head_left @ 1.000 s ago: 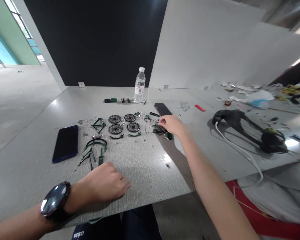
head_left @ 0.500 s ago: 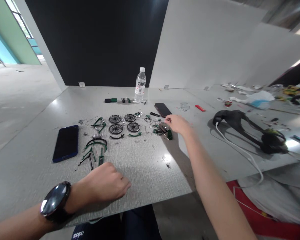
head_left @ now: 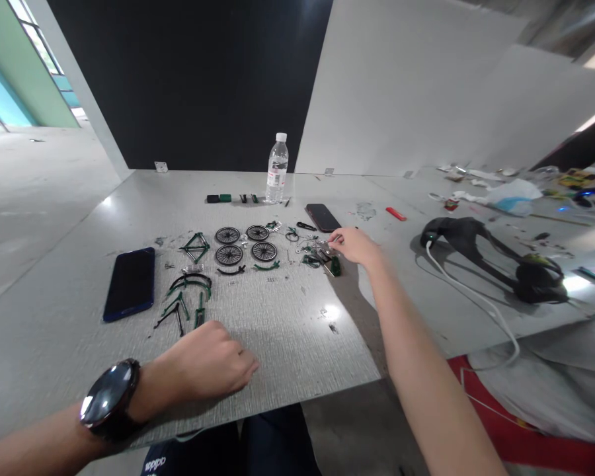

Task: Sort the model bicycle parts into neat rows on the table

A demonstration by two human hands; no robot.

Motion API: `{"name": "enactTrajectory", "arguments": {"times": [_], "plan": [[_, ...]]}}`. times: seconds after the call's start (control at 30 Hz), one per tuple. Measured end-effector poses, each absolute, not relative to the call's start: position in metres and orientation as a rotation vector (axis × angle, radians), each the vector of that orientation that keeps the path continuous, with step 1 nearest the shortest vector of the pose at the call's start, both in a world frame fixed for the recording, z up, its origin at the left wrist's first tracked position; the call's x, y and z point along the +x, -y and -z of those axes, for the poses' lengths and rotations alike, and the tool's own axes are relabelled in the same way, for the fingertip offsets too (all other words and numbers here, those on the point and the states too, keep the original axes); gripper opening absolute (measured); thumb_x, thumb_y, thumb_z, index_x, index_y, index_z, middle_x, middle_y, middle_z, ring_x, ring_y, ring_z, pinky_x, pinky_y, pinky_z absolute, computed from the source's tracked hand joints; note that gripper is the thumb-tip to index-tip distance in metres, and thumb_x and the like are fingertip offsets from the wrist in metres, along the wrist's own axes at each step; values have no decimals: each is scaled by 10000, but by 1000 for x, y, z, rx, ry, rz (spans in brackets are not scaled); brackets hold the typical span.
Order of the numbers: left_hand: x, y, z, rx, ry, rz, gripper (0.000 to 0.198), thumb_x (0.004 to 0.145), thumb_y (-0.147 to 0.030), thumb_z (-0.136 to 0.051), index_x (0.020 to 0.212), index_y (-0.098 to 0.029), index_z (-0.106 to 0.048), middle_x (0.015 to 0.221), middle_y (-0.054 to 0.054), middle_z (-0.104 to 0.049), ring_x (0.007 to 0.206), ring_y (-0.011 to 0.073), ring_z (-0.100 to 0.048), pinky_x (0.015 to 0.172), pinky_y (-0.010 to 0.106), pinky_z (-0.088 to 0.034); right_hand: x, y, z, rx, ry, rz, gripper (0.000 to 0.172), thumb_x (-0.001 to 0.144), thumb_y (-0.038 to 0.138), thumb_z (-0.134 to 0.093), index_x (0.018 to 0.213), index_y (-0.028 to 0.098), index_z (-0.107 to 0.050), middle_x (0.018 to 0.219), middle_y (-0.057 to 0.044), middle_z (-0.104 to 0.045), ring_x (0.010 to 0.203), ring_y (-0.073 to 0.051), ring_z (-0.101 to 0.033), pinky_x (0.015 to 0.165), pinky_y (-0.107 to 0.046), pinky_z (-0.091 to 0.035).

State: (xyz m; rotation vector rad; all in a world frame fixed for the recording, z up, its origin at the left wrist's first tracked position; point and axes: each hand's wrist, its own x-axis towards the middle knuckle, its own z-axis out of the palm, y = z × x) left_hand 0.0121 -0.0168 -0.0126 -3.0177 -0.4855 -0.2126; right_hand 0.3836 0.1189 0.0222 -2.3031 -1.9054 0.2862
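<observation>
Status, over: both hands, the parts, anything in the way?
Right hand at the parts pile, grip unclear. Left hand curled, near side of table. Four spoked wheels lying left of pile. Black phone just beyond right hand, not blocking.

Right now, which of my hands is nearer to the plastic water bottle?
Right. Your right hand is in front and to the right of the water bottle, at small loose parts; your left hand lies farther away, near the table's front edge.

1 round black watch (head_left: 110, 399); trousers (head_left: 277, 444) apparently navy, white lettering (head_left: 155, 465).
</observation>
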Motion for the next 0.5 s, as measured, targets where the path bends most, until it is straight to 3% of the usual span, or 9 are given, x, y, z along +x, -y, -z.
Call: {"name": "enactTrajectory", "arguments": {"times": [0.17,0.37,0.5], "plan": [[12,17,12,-3021,480,226,360,1015,-206,-436,688,-207,-586,547,-35,-602,423,119,-402,476,320,-227,390,-110,-33,-2352,1924,-305,172,948,295,-620,1052,224,-737,969,-80,-775,736,-178,-661,689,-284,-443],[11,17,17,-3010,501,192,309,979,-232,-515,683,-218,-603,568,-43,-630,435,132,-403,475,337,-167,410,-100,-33,-2262,2100,-623,107,805,282,-737,884,215,-764,904,-58,-782,806,-201,-692,717,-284,-488],[11,18,17,-3008,514,185,296,970,-232,-534,685,-213,-611,562,-45,-623,430,123,-406,474,337,-165,412,-104,-28,-2183,2153,-633,100,773,288,-737,842,219,-759,890,-50,-776,801,-201,-687,716,-289,-490]]}}
